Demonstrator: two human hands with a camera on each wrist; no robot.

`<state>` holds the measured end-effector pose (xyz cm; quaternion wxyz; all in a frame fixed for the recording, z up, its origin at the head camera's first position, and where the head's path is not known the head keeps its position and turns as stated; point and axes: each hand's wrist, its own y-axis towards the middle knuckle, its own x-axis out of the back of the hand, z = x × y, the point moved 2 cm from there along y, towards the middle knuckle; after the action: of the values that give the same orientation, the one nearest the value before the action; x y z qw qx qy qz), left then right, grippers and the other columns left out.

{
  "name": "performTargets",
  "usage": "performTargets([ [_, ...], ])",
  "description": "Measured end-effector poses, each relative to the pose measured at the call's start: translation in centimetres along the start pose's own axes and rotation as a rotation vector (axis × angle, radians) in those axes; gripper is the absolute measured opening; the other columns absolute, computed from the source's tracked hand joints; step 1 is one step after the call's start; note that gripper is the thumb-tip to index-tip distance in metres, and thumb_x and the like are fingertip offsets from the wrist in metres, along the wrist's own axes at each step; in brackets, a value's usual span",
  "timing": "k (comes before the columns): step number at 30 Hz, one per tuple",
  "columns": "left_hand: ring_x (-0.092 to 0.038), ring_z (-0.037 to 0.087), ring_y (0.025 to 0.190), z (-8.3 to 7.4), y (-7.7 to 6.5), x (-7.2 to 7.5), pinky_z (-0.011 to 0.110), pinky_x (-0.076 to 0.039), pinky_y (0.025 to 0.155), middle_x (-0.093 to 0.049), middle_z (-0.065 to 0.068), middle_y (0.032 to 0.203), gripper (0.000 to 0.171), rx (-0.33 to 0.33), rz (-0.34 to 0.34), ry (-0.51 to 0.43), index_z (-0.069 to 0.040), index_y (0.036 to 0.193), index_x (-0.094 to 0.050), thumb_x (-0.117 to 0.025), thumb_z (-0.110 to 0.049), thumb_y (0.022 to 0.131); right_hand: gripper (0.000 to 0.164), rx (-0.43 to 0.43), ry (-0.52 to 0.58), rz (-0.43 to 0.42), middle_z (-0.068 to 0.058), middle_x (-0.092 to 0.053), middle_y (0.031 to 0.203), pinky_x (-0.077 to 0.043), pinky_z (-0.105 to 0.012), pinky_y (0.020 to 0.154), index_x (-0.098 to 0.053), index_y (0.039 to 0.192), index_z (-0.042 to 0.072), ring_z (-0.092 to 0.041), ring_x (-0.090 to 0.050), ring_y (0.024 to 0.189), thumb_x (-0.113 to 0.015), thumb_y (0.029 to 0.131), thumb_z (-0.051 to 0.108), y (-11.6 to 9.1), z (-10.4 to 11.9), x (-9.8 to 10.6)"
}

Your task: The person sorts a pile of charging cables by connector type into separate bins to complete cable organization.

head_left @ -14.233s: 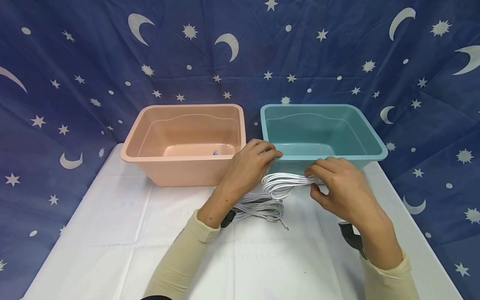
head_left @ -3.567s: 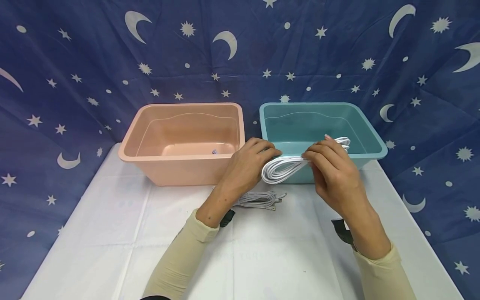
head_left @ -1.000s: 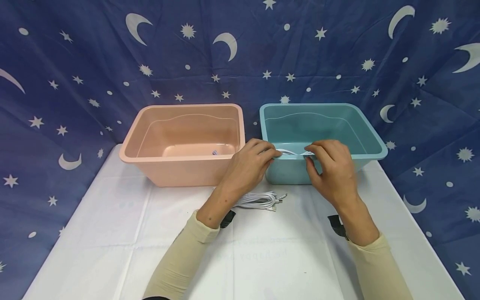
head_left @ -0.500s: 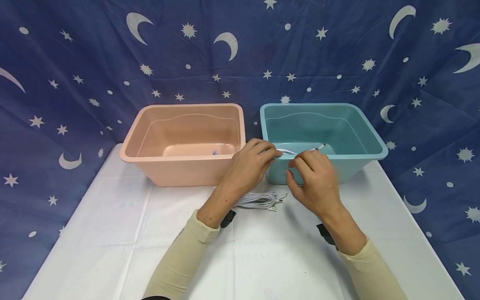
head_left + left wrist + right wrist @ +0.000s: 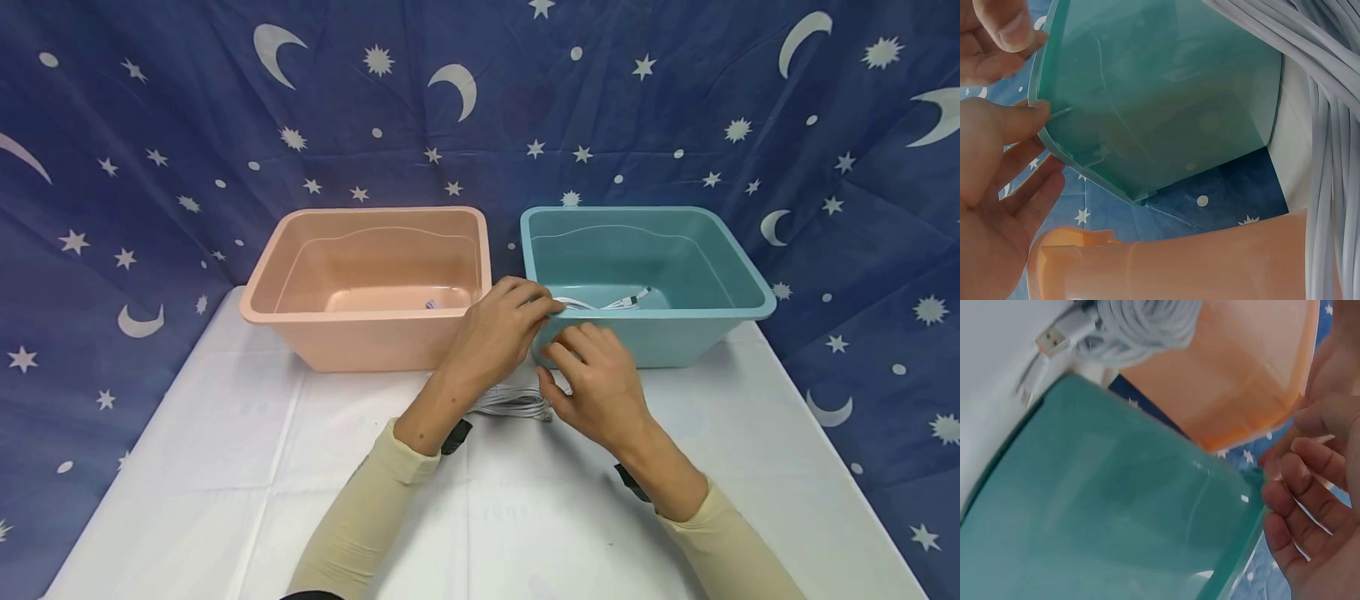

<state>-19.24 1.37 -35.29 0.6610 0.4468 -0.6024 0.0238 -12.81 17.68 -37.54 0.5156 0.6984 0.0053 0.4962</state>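
My left hand [image 5: 495, 329] pinches the front left corner of the teal bin's rim [image 5: 660, 314], thumb outside and a finger behind it, as the left wrist view shows. My right hand [image 5: 596, 387] hovers just in front of that bin, fingers loosely bent and holding nothing. A white cable [image 5: 577, 303] lies in the teal bin, its plugs pointing right; the front wall hides part of it. Between my hands on the table rests a coiled grey-white cable bundle [image 5: 513, 402], partly covered by the left wrist. In the right wrist view its USB plug [image 5: 1060, 336] shows.
A pink bin [image 5: 360, 342] stands left of the teal one, with a small pale purple item [image 5: 431, 304] on its floor. Both bins stand at the back of a table with a white cloth [image 5: 360, 467]. A blue curtain [image 5: 495, 125] with moons and stars hangs behind.
The right hand carried the white cable from the table up over the rim into the teal bin and let it go. It then moved left and nearer. The left hand kept its place.
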Motion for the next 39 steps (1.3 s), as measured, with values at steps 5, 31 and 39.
performTargets([
  [5, -0.059, 0.017, 0.127, 0.0, -0.1, 0.0, 0.028, -0.049, 0.111, -0.07, -0.004, 0.129, 0.024, 0.009, 0.008, -0.01, -0.023, 0.126, -0.078, -0.067, -0.015, 0.106, 0.019, 0.039, -0.02, 0.051, -0.004, -0.069, 0.096, -0.053, -0.042, 0.07, -0.076, 0.097, 0.006, -0.026, -0.062, 0.086, -0.087, 0.081, 0.011, -0.2, 1.0, -1.1],
  [31, -0.058, 0.016, 0.127, 0.1, -0.1, 0.1, 0.027, -0.046, 0.113, -0.071, -0.004, 0.129, 0.024, 0.023, -0.01, -0.079, -0.023, 0.125, -0.079, -0.065, -0.014, 0.107, 0.039, 0.131, -0.117, 0.328, -0.004, -0.072, 0.117, -0.053, -0.041, 0.088, -0.076, 0.112, 0.012, -0.027, -0.067, 0.108, -0.092, 0.08, 0.026, -1.8, 3.6, -5.8],
  [39, -0.058, 0.016, 0.127, 0.1, 0.0, 0.1, 0.027, -0.046, 0.114, -0.071, -0.004, 0.128, 0.026, 0.016, -0.01, -0.067, -0.023, 0.126, -0.079, -0.066, -0.013, 0.106, 0.043, 0.12, -0.105, 0.368, -0.005, -0.068, 0.123, -0.053, -0.041, 0.087, -0.074, 0.119, 0.01, -0.026, -0.065, 0.115, -0.091, 0.081, 0.02, -2.1, 3.9, -6.4],
])
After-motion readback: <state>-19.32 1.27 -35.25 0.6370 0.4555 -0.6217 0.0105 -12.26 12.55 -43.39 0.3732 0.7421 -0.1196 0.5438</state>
